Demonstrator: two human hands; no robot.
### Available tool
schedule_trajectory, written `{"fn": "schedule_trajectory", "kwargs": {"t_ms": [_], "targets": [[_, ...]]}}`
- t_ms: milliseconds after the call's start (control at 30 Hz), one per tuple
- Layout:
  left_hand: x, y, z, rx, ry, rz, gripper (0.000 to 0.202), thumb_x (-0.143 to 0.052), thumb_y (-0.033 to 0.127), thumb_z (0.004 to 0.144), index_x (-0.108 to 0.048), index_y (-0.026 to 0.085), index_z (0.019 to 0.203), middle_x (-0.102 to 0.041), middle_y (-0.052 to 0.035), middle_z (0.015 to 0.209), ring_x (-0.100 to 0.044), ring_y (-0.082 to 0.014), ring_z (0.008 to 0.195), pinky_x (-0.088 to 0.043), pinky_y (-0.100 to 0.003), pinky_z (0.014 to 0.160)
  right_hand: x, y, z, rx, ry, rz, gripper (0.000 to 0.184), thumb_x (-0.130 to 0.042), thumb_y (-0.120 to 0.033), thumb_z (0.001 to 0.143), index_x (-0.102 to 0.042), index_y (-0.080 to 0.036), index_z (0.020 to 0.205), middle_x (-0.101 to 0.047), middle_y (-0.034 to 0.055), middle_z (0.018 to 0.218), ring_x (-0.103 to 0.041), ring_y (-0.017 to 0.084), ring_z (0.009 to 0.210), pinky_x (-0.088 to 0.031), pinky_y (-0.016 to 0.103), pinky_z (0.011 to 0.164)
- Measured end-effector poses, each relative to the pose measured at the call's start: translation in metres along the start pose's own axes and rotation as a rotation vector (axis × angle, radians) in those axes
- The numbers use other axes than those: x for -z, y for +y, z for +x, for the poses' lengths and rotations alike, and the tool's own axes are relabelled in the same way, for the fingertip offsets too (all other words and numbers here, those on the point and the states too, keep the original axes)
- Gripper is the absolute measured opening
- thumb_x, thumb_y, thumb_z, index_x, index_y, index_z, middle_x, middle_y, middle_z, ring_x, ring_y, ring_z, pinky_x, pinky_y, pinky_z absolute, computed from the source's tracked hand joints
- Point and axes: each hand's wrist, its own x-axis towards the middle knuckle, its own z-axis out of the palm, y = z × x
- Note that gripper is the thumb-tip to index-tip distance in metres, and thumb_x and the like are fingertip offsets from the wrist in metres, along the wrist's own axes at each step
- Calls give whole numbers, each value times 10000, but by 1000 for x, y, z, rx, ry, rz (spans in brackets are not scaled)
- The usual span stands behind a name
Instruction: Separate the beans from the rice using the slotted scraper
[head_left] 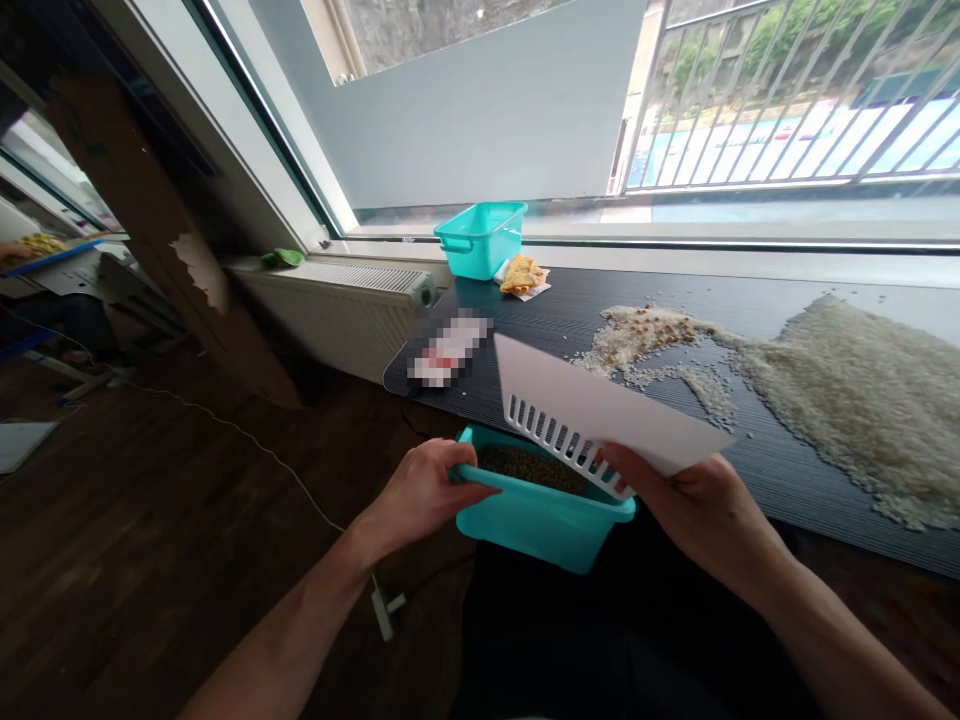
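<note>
My left hand (431,487) is closed on the left rim of a turquoise plastic bin (536,520), thumb and fingers pinching it. Small brownish-green grains (529,466) lie inside the bin, which hangs below the table's front edge. In my right hand (712,505) is a white slotted scoop (592,400), its thumb and fingers wrapped round the near edge. The scoop is tilted over the bin, slots toward it, and hides part of the opening. On the table, pale rice (862,400) lies in a wide heap, with a smaller patch of rice and tan pieces (649,330) beside it.
A second turquoise bin (484,240) stands at the table's far left corner, beside a yellow cloth-like item (523,275). A blurred-out flat object (450,348) lies near the left edge of the dark table (525,320). Left of it stands a radiator (337,290).
</note>
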Motion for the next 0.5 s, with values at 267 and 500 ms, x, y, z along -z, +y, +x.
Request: {"fn": "schedule_trajectory", "kwargs": {"t_ms": [267, 500], "targets": [[-13, 16, -1, -25, -52, 66, 311, -813, 356, 838, -578, 231, 677, -578, 16, 744, -576, -226, 829, -386, -324, 743, -35, -1, -1, 10, 229, -153, 464, -560, -599, 977, -872, -258, 937, -886, 109, 857, -857, 340, 792, -655, 387, 653], [-25, 26, 4, -35, -97, 81, 302, -804, 316, 845, -561, 233, 686, -588, 16, 756, -557, -225, 840, -378, -329, 763, 2, 31, -3, -84, 452, -323, 532, -551, -674, 962, -731, -283, 650, -797, 117, 650, -805, 339, 659, -563, 381, 569]]}}
